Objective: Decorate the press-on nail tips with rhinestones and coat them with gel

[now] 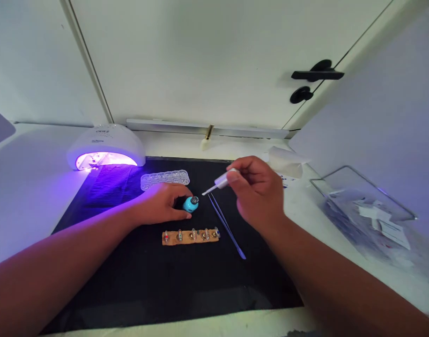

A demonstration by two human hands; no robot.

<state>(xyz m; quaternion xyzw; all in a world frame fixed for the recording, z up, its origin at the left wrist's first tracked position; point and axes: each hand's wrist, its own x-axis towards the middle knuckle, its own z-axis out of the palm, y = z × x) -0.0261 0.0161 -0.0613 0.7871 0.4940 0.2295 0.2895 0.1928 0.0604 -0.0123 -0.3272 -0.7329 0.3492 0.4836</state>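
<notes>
Bottle (190,204) and brush (210,189) held apart

From my remote seat I see the white bench (165,144) carrying a black mat (137,271), likely spread to protect it. Beyond and left of the bottle, the lamp (111,140) glows violet, turned toward the mat, I'd judge for easy reach. My left hand (161,203), left of the bottle, pinches it in a thumb-and-finger grip, spread only as wide as its body, probably against tipping. My right hand (260,192), right of the bottle, has its grip pressed around the white cap (222,180), the brush aimed back at the bottle, apparently touching nothing. Behind the bottle lies a compartment case (165,177); to its right, tweezers (230,234). In front, a tan strip (173,237) carries nail tips (192,234) in a row, probably for spacing.
</notes>
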